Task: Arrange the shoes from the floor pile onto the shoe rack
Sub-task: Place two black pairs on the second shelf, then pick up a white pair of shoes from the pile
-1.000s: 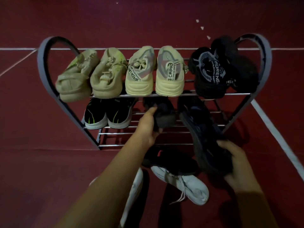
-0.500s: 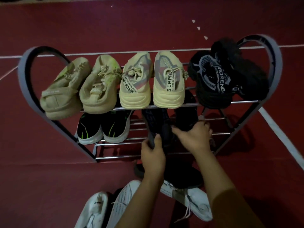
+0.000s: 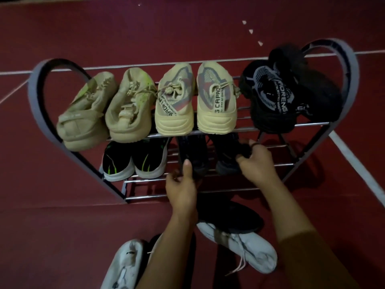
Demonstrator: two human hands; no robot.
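Red floor lay under the shoe rack. Our left hand and right hand each gripped 1 dark shoe; we should push both heels level.

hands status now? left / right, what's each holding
Left hand: thumb up against the heel of the left dark shoe on the lower shelf, gripping it.
Right hand: fingers curled round the heel of the right dark shoe, holding it.
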